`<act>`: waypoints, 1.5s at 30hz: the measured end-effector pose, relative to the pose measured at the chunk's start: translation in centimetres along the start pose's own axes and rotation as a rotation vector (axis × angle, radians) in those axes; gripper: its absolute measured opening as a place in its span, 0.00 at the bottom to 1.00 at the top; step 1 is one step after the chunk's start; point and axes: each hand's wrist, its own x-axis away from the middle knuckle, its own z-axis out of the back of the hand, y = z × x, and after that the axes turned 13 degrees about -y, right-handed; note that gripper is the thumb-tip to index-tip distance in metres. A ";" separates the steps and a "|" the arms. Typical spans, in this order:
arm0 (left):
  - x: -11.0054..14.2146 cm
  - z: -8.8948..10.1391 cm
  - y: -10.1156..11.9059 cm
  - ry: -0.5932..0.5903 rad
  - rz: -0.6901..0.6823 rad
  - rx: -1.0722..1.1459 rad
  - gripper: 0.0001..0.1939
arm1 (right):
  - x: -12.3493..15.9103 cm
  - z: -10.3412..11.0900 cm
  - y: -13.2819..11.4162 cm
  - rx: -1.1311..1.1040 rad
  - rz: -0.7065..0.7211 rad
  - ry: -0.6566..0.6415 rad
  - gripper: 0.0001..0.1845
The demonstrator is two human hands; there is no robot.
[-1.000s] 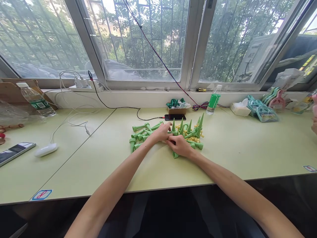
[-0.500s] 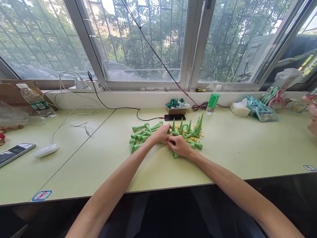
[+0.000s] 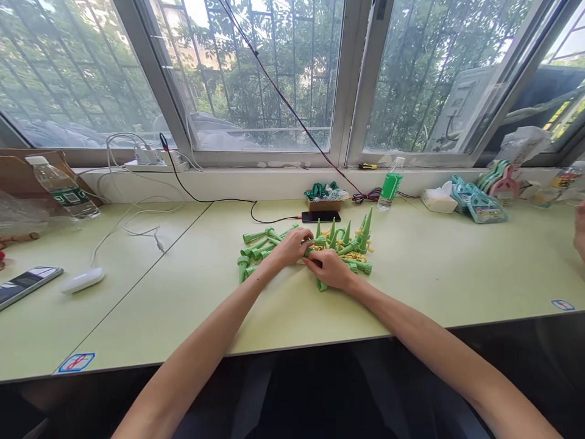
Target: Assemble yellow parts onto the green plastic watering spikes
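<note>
Green plastic watering spikes (image 3: 262, 244) lie in a loose pile on the pale yellow-green table (image 3: 183, 305), several of them left of my hands. On the right, more green spikes (image 3: 364, 231) stand or lean point up among small yellow plastic pieces (image 3: 359, 256). My left hand (image 3: 293, 246) is closed, its fingers pinched on a green watering spike (image 3: 308, 250). Right against it, my right hand (image 3: 329, 269) curls closed around the lower part of the same spike. Much of this spike is hidden by my fingers. A green cap end (image 3: 322, 285) pokes out below my right hand.
Behind the pile lie a black phone (image 3: 320, 216) on a cable and a small box (image 3: 325, 201). A water bottle (image 3: 390, 185) stands right of them. Farther right are tissues (image 3: 439, 198) and teal clips (image 3: 484, 204). Another person's hand (image 3: 579, 228) shows at the right edge.
My left fingers have lifted and shifted slightly, showing more of the green spike between my hands. The other person's hand at the right edge has moved. The view has shifted a little.
</note>
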 end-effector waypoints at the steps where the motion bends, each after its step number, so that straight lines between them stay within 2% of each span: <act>1: 0.4 0.2 0.1 0.033 -0.007 0.008 0.09 | 0.0 0.0 0.0 0.016 0.003 0.006 0.19; 7: 2.9 0.5 0.9 0.268 -0.115 0.087 0.16 | 0.2 -0.4 0.2 0.150 -0.022 0.119 0.20; 10: 3.5 -0.5 1.0 0.324 -0.061 0.121 0.21 | 0.3 -0.6 0.3 0.222 -0.046 0.197 0.22; 14: 3.4 -1.8 1.0 0.279 -0.119 0.079 0.24 | 0.4 -0.6 0.3 0.300 -0.031 0.287 0.22; 17: 3.4 -2.1 1.2 0.259 -0.130 0.049 0.24 | 0.4 -0.5 0.5 0.371 -0.030 0.318 0.22; 21: 3.8 -2.2 1.6 0.311 -0.093 0.075 0.22 | 0.4 -0.2 0.6 0.418 0.011 0.379 0.23; 25: 4.2 -2.4 1.8 0.347 -0.041 0.156 0.21 | 0.5 0.0 0.7 0.424 0.071 0.344 0.22; 29: 4.0 -2.9 1.8 0.436 -0.079 0.251 0.19 | 0.7 0.4 1.1 0.437 0.198 0.280 0.21; 32: 3.7 -3.3 1.9 0.472 -0.122 0.297 0.19 | 0.5 1.1 1.3 0.477 0.297 0.323 0.19; 34: 3.7 -3.5 2.0 0.466 -0.143 0.314 0.19 | -0.1 1.7 1.2 0.458 0.283 0.382 0.19; 36: 3.6 -3.7 2.1 0.463 -0.157 0.320 0.20 | -0.8 2.7 0.8 0.444 0.188 0.405 0.20; 38: 3.7 -3.7 2.1 0.450 -0.167 0.314 0.21 | -1.7 3.8 0.3 0.439 0.093 0.348 0.21; 40: 3.7 -3.7 2.2 0.450 -0.174 0.293 0.22 | -2.4 4.9 -0.1 0.412 0.053 0.174 0.21; 42: 3.6 -3.7 2.1 0.472 -0.172 0.271 0.21 | -2.8 5.7 -0.3 0.394 0.029 0.053 0.21; 45: 3.6 -3.6 2.0 0.507 -0.144 0.261 0.18 | -2.6 6.2 -0.2 0.405 -0.005 0.035 0.18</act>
